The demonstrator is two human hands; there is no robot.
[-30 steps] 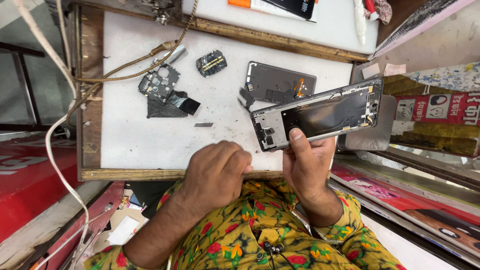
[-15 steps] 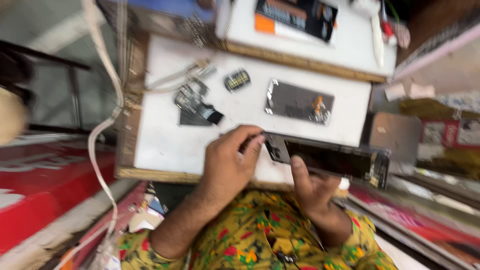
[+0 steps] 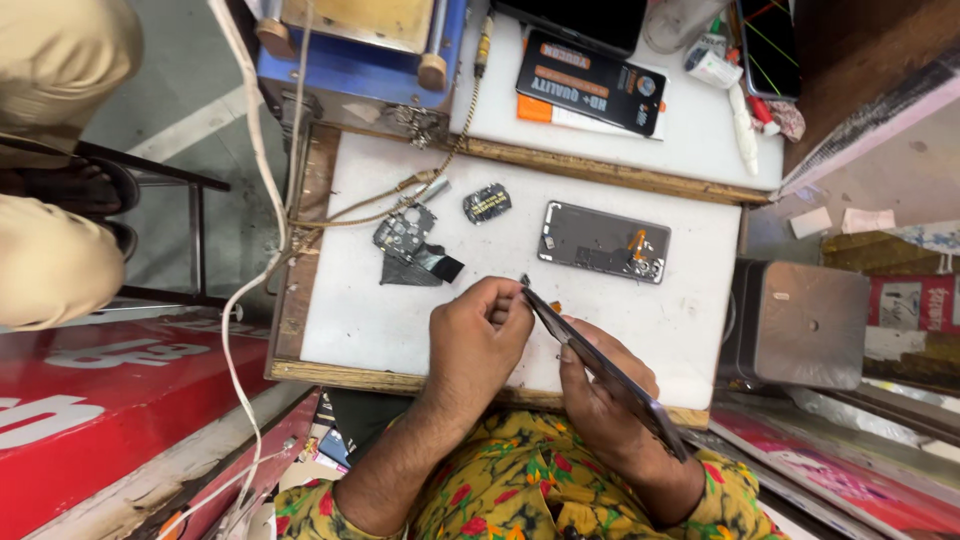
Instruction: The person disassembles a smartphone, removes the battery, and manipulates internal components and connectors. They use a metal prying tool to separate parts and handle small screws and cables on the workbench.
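My right hand (image 3: 600, 395) holds an opened phone body (image 3: 600, 368) on edge, tilted over the near side of the white work board (image 3: 360, 320). My left hand (image 3: 480, 335) has its fingers pinched at the phone's top corner; whether they hold a small tool or part I cannot tell. A grey phone back plate (image 3: 603, 241) lies flat on the board beyond the hands. A circuit board with a black flex strip (image 3: 412, 245) and a small dark module (image 3: 487, 203) lie to the left of it.
A braided cable (image 3: 440, 170) and a white cable (image 3: 250, 130) run along the board's left side. A black and orange box (image 3: 590, 82) lies on the far shelf. A grey metal box (image 3: 797, 325) stands at the right. Another person's legs (image 3: 55, 150) are at the far left.
The phone has turned from face-up to edge-on and come closer to me. My left hand has moved from the board's edge up to the phone's top corner. The camera view has shifted.
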